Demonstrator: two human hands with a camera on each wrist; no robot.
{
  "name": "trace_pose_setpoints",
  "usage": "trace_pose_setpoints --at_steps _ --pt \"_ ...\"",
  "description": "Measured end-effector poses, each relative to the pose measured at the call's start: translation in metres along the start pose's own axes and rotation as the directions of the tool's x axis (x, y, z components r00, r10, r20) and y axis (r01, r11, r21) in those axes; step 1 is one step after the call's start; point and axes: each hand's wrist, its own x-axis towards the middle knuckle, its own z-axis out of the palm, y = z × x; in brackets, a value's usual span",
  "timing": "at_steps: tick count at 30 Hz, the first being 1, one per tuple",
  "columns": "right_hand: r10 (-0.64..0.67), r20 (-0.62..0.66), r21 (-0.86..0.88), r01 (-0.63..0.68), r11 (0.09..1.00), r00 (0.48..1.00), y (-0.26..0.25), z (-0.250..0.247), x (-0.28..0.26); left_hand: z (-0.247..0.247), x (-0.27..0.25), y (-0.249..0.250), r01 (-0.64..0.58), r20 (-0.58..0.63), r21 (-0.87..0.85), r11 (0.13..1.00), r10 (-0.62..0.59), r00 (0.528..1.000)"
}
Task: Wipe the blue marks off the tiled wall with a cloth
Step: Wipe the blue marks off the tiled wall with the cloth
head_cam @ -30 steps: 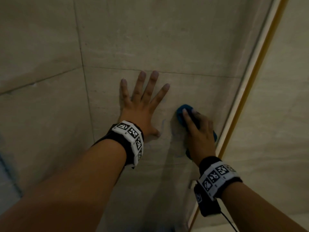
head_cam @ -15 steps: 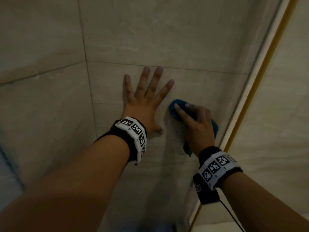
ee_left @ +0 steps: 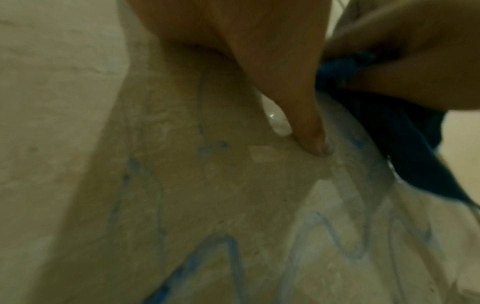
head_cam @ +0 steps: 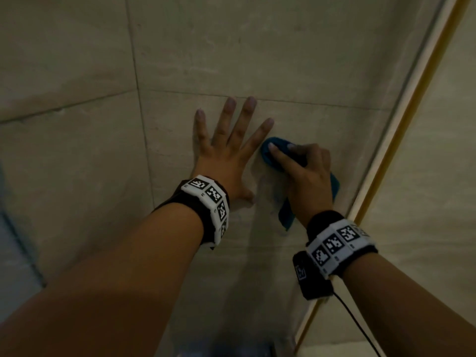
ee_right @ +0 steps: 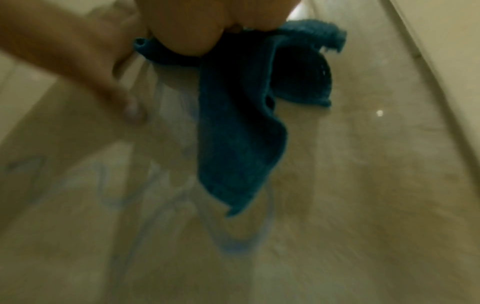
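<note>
My left hand (head_cam: 226,161) lies flat against the tiled wall (head_cam: 231,47), fingers spread and straight, holding nothing, the thumb down low on the tile. Just beside it, my right hand (head_cam: 306,176) has its grip closed around a blue cloth (head_cam: 269,148), fingers curled over the bunched part and pressing it to the wall right next to my left forefinger. A loose end of the cloth hangs down below my right palm, and a fold sticks out on the far side of that hand. In the right wrist view the cloth (ee_right: 239,123) dangles flat against the tile. The blue marks (ee_left: 226,246) show in the left wrist view as wavy lines on the tile below my left thumb, some crisp, some smeared and pale. More faint blue strokes sit under the hanging cloth end. A pale wall edge strip (head_cam: 401,104) runs diagonally to the right of my right hand.
</note>
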Motion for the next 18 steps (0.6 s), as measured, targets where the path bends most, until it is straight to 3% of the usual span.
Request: trace_pose_setpoints --at_steps 3,6,11,14,16,17,18 --pt "-0.119 0.063 -0.072 0.124 0.99 0.991 0.003 0.005 -0.017 -0.002 0.0 0.002 0.009 -0.003 0.017 1.0 -0.009 1.0" --pt "-0.118 0.084 -0.092 0.126 0.988 0.989 0.002 0.005 -0.033 -0.002 0.0 0.003 0.03 0.001 0.039 0.999 -0.03 1.0" --pt "0.0 0.121 -0.057 0.007 0.998 0.993 -0.002 0.003 -0.047 -0.004 -0.008 0.007 0.032 -0.024 0.005 0.999 -0.032 0.999" --pt "0.131 0.186 0.02 -0.137 0.99 0.974 -0.007 -0.003 -0.037 0.005 -0.028 0.01 0.025 0.044 -0.045 0.999 -0.023 0.999" --pt "0.304 0.126 0.095 -0.316 0.944 0.944 -0.006 -0.007 -0.02 0.014 -0.038 0.011 0.042 0.122 -0.059 0.997 -0.034 0.992" --pt "0.354 0.056 0.16 -0.359 0.92 0.933 -0.008 -0.009 -0.011 0.017 -0.039 0.012 0.054 0.151 -0.06 0.997 -0.044 0.988" --pt "0.323 -0.024 0.152 -0.316 0.937 0.946 -0.009 -0.009 -0.003 0.02 -0.039 0.013 0.062 0.17 -0.057 0.996 -0.052 0.984"
